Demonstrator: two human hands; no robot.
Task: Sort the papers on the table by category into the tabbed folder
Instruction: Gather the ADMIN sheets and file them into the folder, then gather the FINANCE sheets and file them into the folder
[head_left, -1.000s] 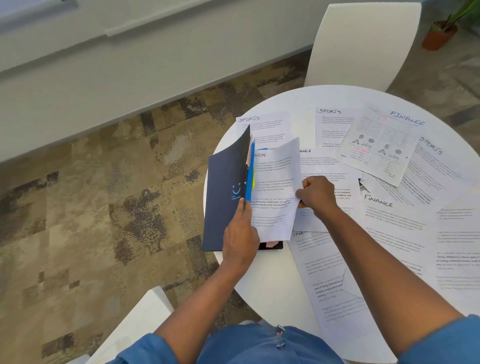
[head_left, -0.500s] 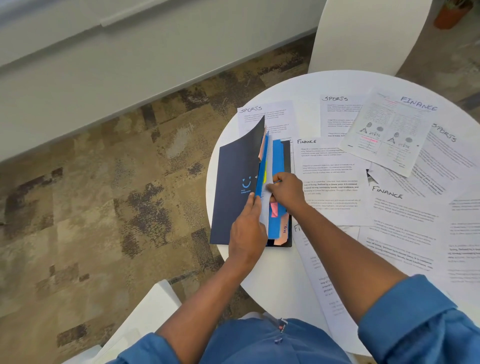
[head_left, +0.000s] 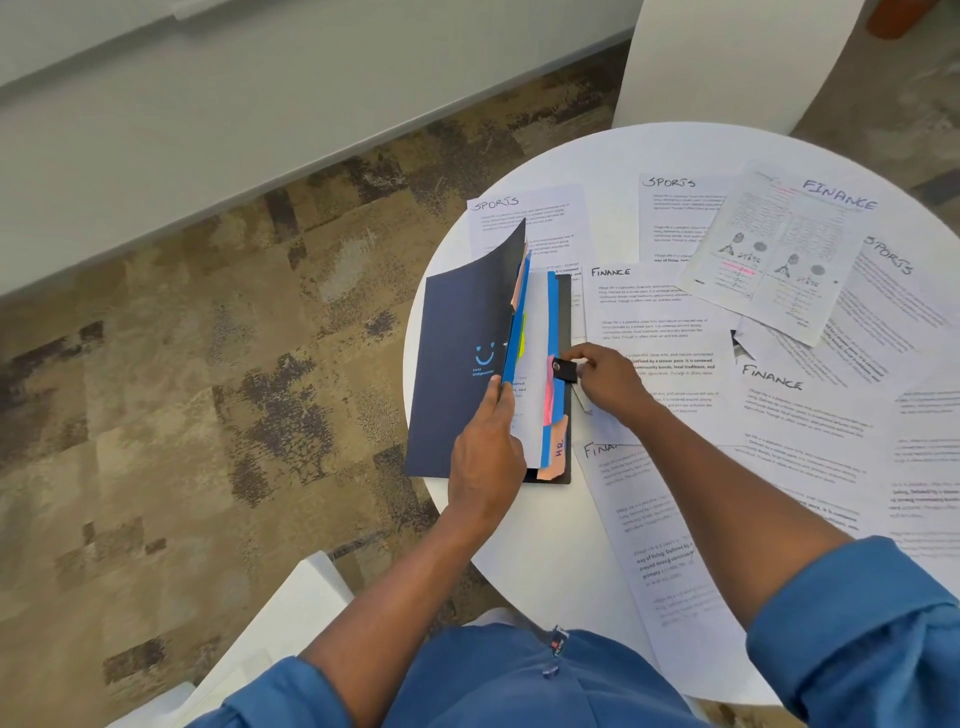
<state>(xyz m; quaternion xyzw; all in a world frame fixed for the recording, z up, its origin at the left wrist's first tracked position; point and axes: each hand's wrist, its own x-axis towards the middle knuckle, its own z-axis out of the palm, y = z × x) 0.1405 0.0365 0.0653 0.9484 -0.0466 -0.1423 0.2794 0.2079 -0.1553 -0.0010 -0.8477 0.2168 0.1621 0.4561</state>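
Observation:
A dark navy tabbed folder (head_left: 457, 364) lies at the left edge of the round white table (head_left: 545, 530), its cover lifted. My left hand (head_left: 485, 452) holds the cover and front dividers up. Inside show a white sheet (head_left: 532, 364), a blue divider, pink and peach tabs, one marked HR (head_left: 558, 448). My right hand (head_left: 605, 376) pinches the folder's small black snap strap (head_left: 563, 370) at its right edge. Loose sheets headed SPORTS (head_left: 524, 218), FINANCE (head_left: 654, 317) and a printed FINANCE page (head_left: 784, 249) cover the table to the right.
More overlapping sheets (head_left: 810, 415) reach the table's right and near edges. A white chair back (head_left: 727, 57) stands beyond the table; another white chair (head_left: 280, 623) is at my lower left. Patterned carpet and a wall lie to the left.
The white sheet my right hand held has gone into the folder. That hand then slid to the folder's right edge and took the black strap. My left hand keeps the cover up.

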